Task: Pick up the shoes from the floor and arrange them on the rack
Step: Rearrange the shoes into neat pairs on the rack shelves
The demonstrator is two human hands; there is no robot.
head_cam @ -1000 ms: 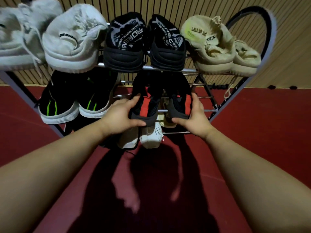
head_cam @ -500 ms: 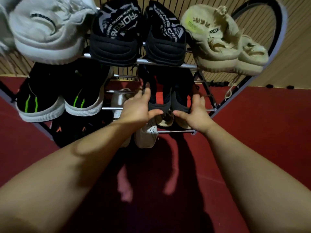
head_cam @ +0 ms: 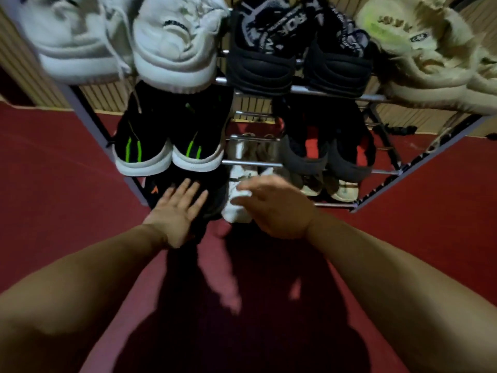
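Rack (head_cam: 252, 163) tiers carry shoes: the black-and-red pair (head_cam: 304, 160) sits on the middle tier, above and to the right of both hands, touching neither. The left hand (head_cam: 180, 211) lies flat, its fingers straight and spread, on a black shoe (head_cam: 156, 184) on the bottom tier. The right hand (head_cam: 274, 208), blurred, reaches over the white shoe (head_cam: 236, 211) beside it; whether it grips cannot be told.

Shiny metal rack (head_cam: 252, 163) rails, matt red floor (head_cam: 53, 168), ribbed wooden wall (head_cam: 107, 96).
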